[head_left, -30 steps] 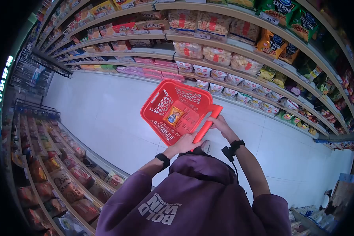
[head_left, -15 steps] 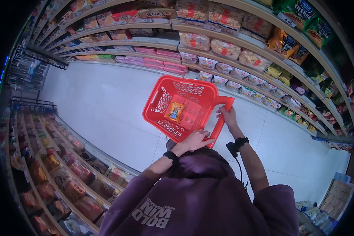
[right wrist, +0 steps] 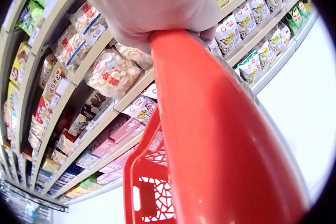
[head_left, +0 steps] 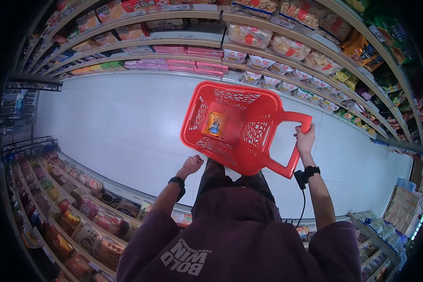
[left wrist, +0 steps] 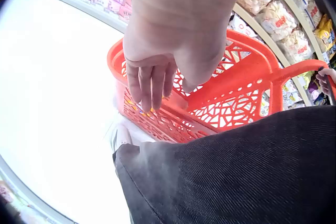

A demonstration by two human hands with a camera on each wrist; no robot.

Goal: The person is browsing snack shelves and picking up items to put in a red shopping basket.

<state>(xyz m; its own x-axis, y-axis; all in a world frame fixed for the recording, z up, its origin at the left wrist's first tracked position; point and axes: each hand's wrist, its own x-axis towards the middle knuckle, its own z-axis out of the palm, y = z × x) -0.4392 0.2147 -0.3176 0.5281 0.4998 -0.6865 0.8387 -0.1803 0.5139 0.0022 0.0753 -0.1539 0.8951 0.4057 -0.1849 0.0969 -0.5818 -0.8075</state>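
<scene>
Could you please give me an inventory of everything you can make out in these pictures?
Basket: one, red, in front of the person
Handle: one, red, on the basket
Packet: one, mostly orange, inside the basket
Shelves: several rows, beige-edged, along both sides of the aisle
Clear bags: several, pale contents, on the shelves ahead
Pink boxes: several, pink, low on those shelves
Other goods: many, mixed colours, too small to count
Floor: one, pale, between the shelves
Wristbands: two, black, one per wrist
Top: one, purple, on the person
Trousers: one pair, dark, on the person
Left hand: one, bare, near the basket, holding nothing
Right hand: one, bare, gripping the handle
</scene>
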